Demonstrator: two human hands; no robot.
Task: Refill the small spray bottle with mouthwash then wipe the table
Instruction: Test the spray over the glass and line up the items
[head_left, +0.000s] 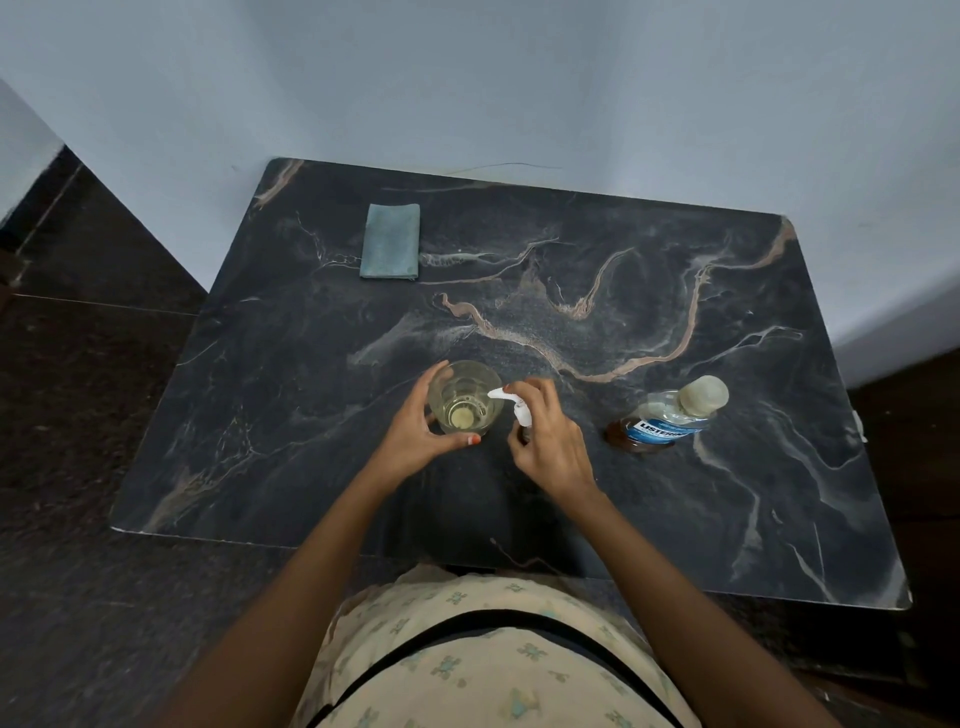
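A clear drinking glass (464, 397) holding a little pale yellow liquid stands on the dark marble table (649, 291). My left hand (415, 434) grips the glass from its left side, thumb along the near wall. My right hand (545, 441) holds the small spray bottle (511, 402) just right of the glass; only its white nozzle shows, pointing over the glass rim, and the bottle body is hidden in my fingers. A capped mouthwash bottle (670, 415) with a blue label stands to the right. A folded grey-blue cloth (390, 240) lies at the table's far left.
The table sits against a pale wall at the back, with a dark floor to the left and right. Its front edge is close to my body.
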